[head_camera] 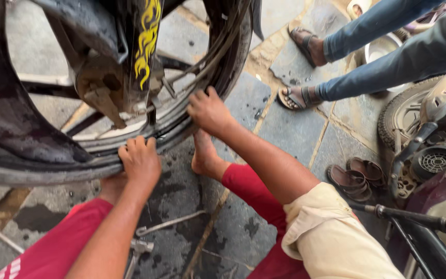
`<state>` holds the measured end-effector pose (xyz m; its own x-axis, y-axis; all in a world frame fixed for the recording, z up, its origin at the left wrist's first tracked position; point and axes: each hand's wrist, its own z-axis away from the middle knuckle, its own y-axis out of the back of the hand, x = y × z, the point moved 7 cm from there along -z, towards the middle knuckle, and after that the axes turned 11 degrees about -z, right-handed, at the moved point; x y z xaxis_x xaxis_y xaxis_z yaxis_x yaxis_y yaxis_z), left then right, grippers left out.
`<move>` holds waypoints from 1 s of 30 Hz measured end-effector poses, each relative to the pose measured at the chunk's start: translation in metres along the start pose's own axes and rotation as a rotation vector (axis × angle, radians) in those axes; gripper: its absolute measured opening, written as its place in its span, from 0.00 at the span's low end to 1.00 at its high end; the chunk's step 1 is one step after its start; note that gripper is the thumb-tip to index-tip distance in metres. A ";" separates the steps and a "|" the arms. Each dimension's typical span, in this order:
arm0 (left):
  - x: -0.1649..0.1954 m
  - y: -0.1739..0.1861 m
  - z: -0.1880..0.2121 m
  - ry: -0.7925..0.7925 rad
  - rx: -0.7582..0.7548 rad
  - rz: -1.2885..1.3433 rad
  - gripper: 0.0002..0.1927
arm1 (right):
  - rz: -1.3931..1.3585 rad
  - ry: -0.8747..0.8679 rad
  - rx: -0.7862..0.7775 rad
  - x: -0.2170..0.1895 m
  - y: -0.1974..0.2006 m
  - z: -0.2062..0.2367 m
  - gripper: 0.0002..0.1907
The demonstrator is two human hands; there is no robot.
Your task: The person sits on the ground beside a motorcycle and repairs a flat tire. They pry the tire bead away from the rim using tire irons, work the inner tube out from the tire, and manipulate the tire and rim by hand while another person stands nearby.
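Grey stone paving (295, 129) lies beneath us. Our black rubber motorcycle tyre (32, 150) stands upright, filling the upper left. Our left hand (140, 160) is clamped over its lower edge; our right hand (208, 109) presses there too, fingers curled. Thin metal tyre levers (169, 223) lie below.

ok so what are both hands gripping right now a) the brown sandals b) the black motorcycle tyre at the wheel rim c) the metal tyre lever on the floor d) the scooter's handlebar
b: the left hand and the right hand both clamp their fingers over the black motorcycle tyre at the wheel rim, while the metal tyre lever lies untouched on the stone floor and the brown sandals sit apart to the right.
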<state>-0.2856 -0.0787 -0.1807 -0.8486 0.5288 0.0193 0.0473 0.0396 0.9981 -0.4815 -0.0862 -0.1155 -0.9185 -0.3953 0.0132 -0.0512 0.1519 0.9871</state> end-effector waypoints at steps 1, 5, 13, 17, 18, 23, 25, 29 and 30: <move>0.009 0.009 -0.001 -0.048 0.107 -0.015 0.20 | 0.038 0.060 0.076 -0.003 0.010 0.002 0.09; 0.050 0.022 -0.016 -0.137 0.246 0.133 0.30 | 0.064 0.122 0.062 -0.008 0.014 0.004 0.08; 0.061 0.011 -0.040 -0.029 0.060 0.331 0.28 | 0.153 -0.012 -0.100 -0.011 -0.012 0.003 0.10; 0.065 -0.001 -0.055 0.036 -0.108 0.283 0.17 | 0.011 0.061 -0.110 0.001 0.002 0.000 0.08; 0.065 -0.002 -0.059 0.052 -0.127 0.278 0.14 | 0.070 0.094 -0.075 0.006 0.009 -0.002 0.08; 0.053 -0.002 -0.066 0.139 -0.201 0.303 0.16 | 0.427 0.145 -0.165 0.023 0.015 -0.007 0.11; 0.050 -0.001 -0.065 0.155 -0.184 0.313 0.21 | 0.461 0.099 -0.239 0.027 0.005 -0.011 0.11; 0.050 0.002 -0.055 0.092 -0.112 0.321 0.23 | 0.378 0.051 -0.287 0.019 -0.011 -0.018 0.10; 0.048 0.004 -0.049 0.068 -0.090 0.320 0.23 | 0.289 0.039 -0.259 0.010 -0.012 -0.020 0.09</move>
<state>-0.3525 -0.0947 -0.1733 -0.8315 0.4443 0.3336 0.2729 -0.1963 0.9418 -0.4827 -0.1100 -0.1240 -0.8645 -0.4050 0.2976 0.3126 0.0304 0.9494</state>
